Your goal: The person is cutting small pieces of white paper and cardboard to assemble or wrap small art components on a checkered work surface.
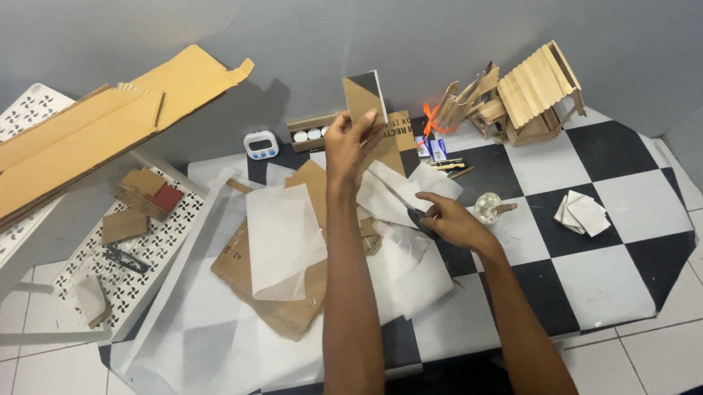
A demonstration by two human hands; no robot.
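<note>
Two hands busy here; the left hand (349, 141) is raised, fingers pinched round the lower end of a small cardboard panel (364, 98) with a dark triangle on it, long axis upright, standing above the fingers; the right hand (452, 222) sits lower and to the right, curled on dark scissors (417, 217) atop white paper sheets (286, 239); the panel's up and left of it, well apart.

timer (261, 144) behind paper sheets (284, 238), stick house (532, 93) right of timer
</note>
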